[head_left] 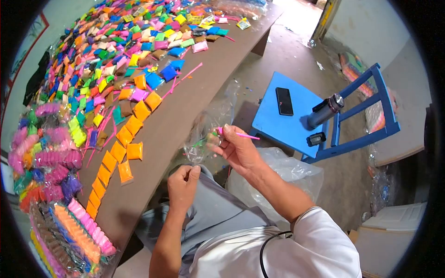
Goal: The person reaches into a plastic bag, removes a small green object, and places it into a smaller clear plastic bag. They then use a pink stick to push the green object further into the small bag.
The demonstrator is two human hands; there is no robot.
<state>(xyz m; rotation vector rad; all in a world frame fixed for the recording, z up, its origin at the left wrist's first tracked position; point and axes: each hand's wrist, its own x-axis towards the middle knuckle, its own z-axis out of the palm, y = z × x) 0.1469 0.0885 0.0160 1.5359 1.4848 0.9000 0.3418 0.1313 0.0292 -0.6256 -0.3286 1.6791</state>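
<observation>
My right hand is raised over the floor beside my lap, its thumb and fingers pinching a thin pink plastic stick that points to the right. My left hand rests near my knee with its fingers curled in and the thumb pressed on top; whatever may be inside is hidden. On the table to the left lies a row of flat orange packets, with two orange packets just beside the row. More pink sticks lie near the packets.
A large heap of small coloured packets covers the far table. Bagged bundles stand at its near left. A blue chair holds a phone, a flask and a small black item. Clear plastic bags lie below.
</observation>
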